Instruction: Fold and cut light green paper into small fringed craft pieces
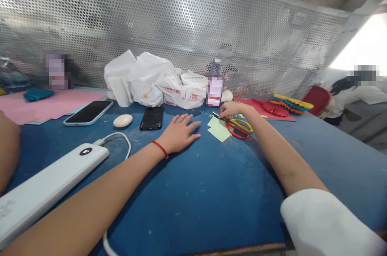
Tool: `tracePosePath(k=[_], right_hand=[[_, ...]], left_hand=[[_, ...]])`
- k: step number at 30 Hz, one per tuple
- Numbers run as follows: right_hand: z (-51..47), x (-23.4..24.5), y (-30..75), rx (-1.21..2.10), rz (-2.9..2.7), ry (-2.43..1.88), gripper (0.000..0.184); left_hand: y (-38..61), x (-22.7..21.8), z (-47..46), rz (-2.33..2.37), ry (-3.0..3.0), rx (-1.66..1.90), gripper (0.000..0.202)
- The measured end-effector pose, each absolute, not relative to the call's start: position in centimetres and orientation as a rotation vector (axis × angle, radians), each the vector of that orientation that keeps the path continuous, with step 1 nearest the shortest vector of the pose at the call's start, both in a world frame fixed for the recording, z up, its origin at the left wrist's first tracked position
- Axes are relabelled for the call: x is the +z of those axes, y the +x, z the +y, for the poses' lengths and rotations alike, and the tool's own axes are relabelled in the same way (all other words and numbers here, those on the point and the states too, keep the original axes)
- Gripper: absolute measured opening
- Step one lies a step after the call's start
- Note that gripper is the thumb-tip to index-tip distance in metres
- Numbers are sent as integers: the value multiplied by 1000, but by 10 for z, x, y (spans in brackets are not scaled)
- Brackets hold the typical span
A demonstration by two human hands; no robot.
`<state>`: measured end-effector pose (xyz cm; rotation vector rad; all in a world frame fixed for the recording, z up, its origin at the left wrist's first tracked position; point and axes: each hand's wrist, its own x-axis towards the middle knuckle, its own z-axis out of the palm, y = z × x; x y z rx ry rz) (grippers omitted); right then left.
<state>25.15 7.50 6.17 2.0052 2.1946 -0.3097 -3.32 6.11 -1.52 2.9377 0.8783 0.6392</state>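
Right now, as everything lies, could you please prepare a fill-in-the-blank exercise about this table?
The metal-bladed scissors have one red handle loop and one ____ loop.
The bare hand nearest those scissors is the ____ one.
Pale-green paper pieces lie on a flat table coloured ____.
Missing words: yellow; right; blue.

Your left forearm [99, 197] runs bare from the lower left toward the centre, the left hand [177, 133] palm down in line with it, its fingers spread and pointing forward and right. Your right forearm [284, 155] slants inward from the lower right; the right hand [232, 109] reaches farther forward, turned leftward, fingers curled, their grip too small to make out.
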Motion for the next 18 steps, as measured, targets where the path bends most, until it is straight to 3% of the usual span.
tracePosePath(k=[3, 7, 13, 18], right_hand=[[76, 65, 256, -152, 2138, 2091, 12], [85, 55, 240, -13, 2178, 2142, 31], [88, 34, 181, -165, 2525, 1984, 28], [87, 46, 172, -216, 2705, 1932, 33]], left_hand=[[-48, -13, 82, 1090, 2913, 809, 47], [-47, -9, 81, 1076, 2866, 953, 42], [-29, -6, 50, 435, 2801, 591, 36], [-27, -9, 44, 397, 2778, 498, 42]])
